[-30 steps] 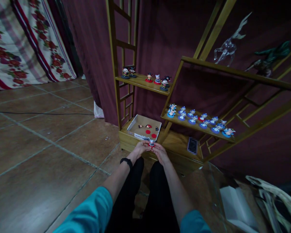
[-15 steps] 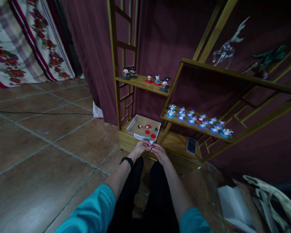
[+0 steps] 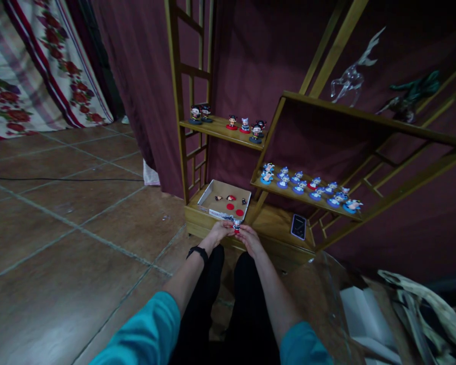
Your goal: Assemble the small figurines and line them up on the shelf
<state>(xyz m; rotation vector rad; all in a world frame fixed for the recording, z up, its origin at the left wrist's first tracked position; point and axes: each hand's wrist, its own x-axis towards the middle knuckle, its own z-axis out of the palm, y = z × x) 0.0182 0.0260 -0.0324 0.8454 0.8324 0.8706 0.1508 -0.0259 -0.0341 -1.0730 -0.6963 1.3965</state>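
The figurine (image 3: pixel 236 227) is gripped between the left hand (image 3: pixel 219 231) and right hand (image 3: pixel 251 239), near the front right corner of the box (image 3: pixel 216 213); if either hold were loosened, it could be dropped

Brown tiled floor (image 3: pixel 99 253), maroon curtain (image 3: pixel 140 86).
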